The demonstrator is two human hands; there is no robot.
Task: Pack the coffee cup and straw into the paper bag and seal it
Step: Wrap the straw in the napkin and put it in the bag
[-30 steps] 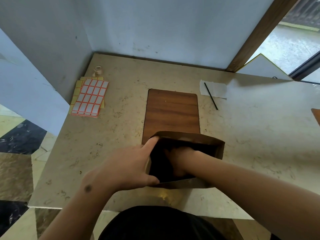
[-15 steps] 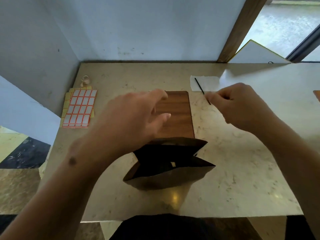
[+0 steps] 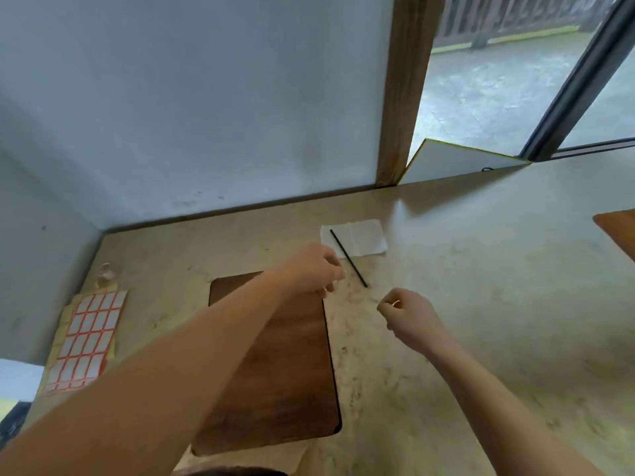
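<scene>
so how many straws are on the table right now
1. A black straw lies slantwise, its far end on the white napkin, just beyond both hands. Others may be hidden under the arms.

A thin black straw lies flat on the table. It slants, with its far end pointing to about 11 o'clock and its near end to about 5 o'clock. The far end rests on a white paper napkin. Nothing is touching the straw.
</scene>
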